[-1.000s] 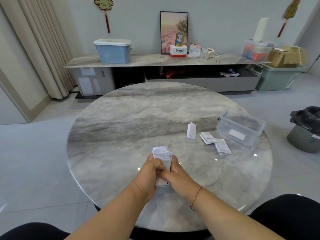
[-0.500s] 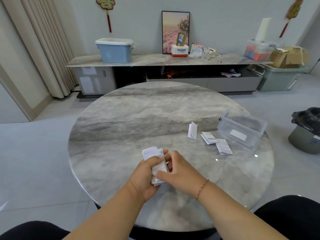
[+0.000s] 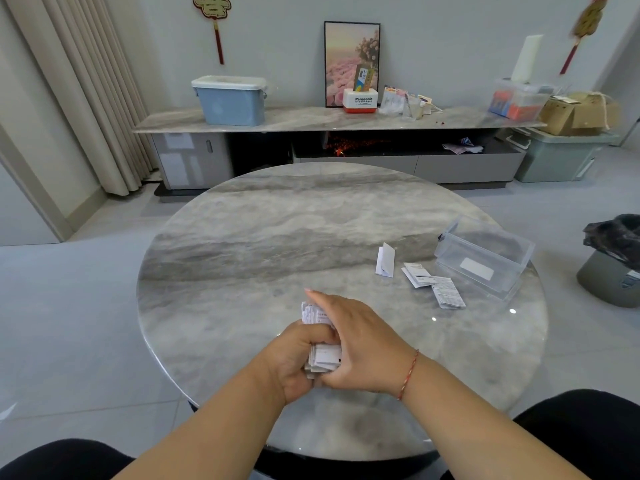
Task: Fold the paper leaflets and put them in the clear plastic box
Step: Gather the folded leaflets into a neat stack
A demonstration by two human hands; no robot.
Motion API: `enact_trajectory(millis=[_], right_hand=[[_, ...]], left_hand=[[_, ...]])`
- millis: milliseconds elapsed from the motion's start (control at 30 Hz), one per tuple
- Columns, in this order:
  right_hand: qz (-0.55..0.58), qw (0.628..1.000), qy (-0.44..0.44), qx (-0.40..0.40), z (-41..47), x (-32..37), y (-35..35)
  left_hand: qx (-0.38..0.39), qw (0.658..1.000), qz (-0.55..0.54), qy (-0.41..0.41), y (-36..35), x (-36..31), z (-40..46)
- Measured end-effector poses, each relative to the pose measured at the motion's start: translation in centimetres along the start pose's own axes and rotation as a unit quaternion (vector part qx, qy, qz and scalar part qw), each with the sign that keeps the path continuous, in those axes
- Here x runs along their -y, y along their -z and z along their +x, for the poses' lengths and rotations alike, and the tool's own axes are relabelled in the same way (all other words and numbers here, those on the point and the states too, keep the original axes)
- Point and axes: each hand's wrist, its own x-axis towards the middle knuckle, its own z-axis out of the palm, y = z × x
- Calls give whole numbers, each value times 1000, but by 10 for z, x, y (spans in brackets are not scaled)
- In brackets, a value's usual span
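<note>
A white leaflet with small print is folded into a thick wad and held above the near part of the worktop. Its layered edges show at the top and bottom; the middle is hidden. Three more leaflets lie on the right side of the worktop. One, folded in half, stands on its edges like a small tent. Near it to the right, two lie flat and folded, printed side up, close together; whether they touch is unclear. Just beyond them sits the box, clear, rectangular, open-topped, with a white label on its side, nothing visible inside.
</note>
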Motion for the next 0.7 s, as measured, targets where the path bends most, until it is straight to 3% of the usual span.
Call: enact_trajectory(millis=[200,300,333,400,467,500,567,700], right_hand=[[19,999,-18,23,0,1,-2],[182,973,-88,116,3,-8,15],[227,961,-114,105,8,-17,20],[260,946,-195,-4,19,-47,28],[177,932,-293,-115,31,-81,34],[111,931,-325,-126,36,-98,35],[1,934,-350,-76,49,-126,34],[-156,917,-354,100,76,-155,20]], left_hand=[[-8,999,-9,44,1,4,2],[3,996,-74,45,1,3,4],[2,994,-101,40,2,3,6],[2,989,-148,24,6,2,9],[-1,985,-170,10,11,2,12],[-6,984,-176,6,12,3,14],[-13,983,-185,1,15,4,16],[-14,980,-200,-3,18,1,21]])
